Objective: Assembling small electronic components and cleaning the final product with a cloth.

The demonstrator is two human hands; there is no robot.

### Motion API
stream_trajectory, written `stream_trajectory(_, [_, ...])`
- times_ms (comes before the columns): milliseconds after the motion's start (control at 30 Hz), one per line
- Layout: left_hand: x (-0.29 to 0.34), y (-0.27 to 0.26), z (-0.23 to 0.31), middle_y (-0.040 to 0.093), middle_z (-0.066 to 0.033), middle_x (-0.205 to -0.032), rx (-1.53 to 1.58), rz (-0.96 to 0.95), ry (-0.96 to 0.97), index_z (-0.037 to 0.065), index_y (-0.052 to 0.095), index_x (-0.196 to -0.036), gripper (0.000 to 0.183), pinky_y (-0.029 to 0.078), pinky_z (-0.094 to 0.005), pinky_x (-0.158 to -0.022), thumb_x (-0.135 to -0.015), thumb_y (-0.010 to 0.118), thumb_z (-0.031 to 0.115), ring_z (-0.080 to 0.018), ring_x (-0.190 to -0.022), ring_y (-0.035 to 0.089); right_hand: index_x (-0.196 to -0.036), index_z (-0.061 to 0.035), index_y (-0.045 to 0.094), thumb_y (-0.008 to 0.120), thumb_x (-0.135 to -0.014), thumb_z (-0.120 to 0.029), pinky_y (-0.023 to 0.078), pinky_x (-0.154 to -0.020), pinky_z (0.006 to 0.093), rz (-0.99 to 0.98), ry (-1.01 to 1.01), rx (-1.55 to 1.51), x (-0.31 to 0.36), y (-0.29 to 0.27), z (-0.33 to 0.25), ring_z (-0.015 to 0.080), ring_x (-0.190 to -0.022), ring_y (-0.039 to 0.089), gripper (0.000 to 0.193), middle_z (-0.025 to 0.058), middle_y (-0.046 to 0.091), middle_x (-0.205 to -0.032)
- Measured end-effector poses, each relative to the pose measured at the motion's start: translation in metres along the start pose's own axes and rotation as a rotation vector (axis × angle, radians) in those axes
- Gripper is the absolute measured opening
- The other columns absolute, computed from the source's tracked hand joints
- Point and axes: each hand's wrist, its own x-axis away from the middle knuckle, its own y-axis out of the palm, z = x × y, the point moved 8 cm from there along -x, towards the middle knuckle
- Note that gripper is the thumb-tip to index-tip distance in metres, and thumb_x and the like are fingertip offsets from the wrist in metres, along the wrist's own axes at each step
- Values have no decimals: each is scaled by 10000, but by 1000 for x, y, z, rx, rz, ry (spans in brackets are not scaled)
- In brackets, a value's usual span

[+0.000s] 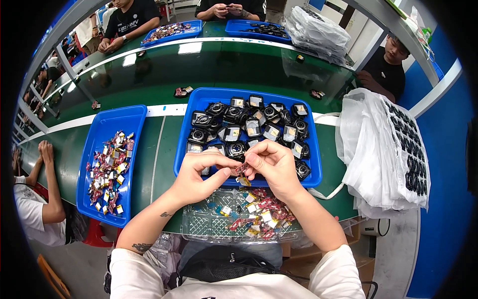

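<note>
Here, the right hand (273,163) pinches a red board (242,169); the left hand (203,174), thumb apart, sets a fingertip against it, likely for steadiness. The clear tray (197,219) beneath both presumably shortens reach.

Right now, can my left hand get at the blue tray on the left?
Probably yes: nothing seems to stand between the left hand and that blue tray, though that hand is at the small red board.
</note>
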Motion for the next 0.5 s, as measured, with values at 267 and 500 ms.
stream_trajectory(267, [0,-1,19,676,-67,-741,-409,52,241,12,688,-808,69,447,-266,-605,-740,676,23,-152,-642,593,-926,19,570,627,-851,-19,524,-602,228,12,-33,-16,0,3,-7,129,-707,620,101,90,610,-841])
stream_trajectory(500, [2,-11,5,655,-60,-699,-330,121,76,15,676,-739,50,432,-259,-588,-719,706,50,-134,-619,564,-922,17,546,647,-805,54,547,-655,252,113,-98,1,1,-4,-4,151,-771,628,159,111,607,-912])
